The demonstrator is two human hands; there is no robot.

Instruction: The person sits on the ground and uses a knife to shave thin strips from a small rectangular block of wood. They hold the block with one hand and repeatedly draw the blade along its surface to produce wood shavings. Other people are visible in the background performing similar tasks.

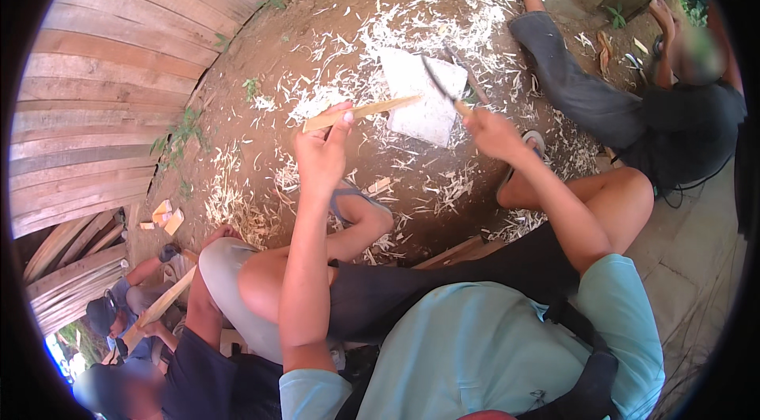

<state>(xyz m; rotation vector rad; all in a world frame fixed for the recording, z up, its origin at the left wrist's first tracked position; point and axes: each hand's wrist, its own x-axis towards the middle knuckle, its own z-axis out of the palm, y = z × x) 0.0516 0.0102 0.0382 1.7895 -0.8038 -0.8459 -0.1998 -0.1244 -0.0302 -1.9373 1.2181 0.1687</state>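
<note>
While our left hand (321, 152) pinches the wooden strip (364, 111); our right hand (494, 135) curls closed around the knife (448, 95); we should shave shallowly, away from ourselves

The scene is viewed from head height, through one wide fisheye lens tilted down and forward. The green shirt (467, 349) is caught from close above at the lower edge, the left hand (321, 155) and right hand (492, 135) are framed farther off, and the plank wall (119, 79) is bent along the left rim.
</note>
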